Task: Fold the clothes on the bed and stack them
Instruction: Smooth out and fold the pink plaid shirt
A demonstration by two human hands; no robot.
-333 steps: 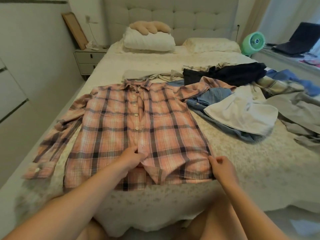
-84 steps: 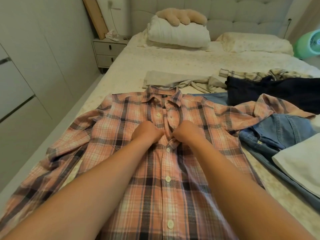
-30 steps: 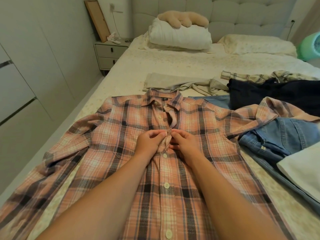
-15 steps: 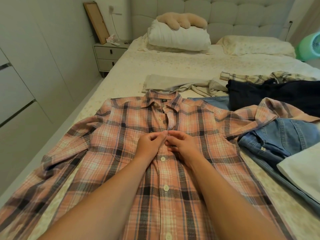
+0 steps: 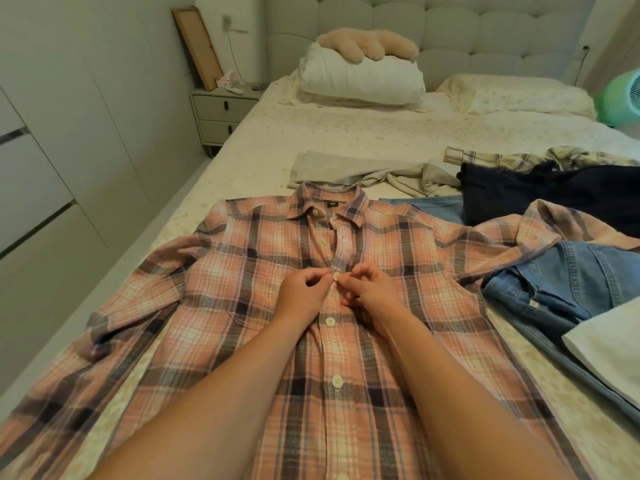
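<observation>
A pink plaid shirt (image 5: 242,306) lies flat, front up, on the bed (image 5: 346,133), sleeves spread to both sides. My left hand (image 5: 303,296) and my right hand (image 5: 369,294) meet at the chest placket. Both pinch the fabric around a white button (image 5: 335,277) there. The buttons below it are done up; the placket above it, up to the collar, gapes. A heap of unfolded clothes lies to the right: blue jeans (image 5: 568,282), a dark navy garment (image 5: 547,192), a white garment (image 5: 609,355), a beige garment (image 5: 363,171).
A white pillow (image 5: 360,81) with a plush toy (image 5: 367,45) on it sits at the headboard. A nightstand (image 5: 221,112) stands left of the bed beside the cupboard wall. A green fan (image 5: 623,98) is at the far right.
Over eleven seconds my hands went from the hem up the placket to the chest. In the last second the button has come through, now showing between my fingertips.
</observation>
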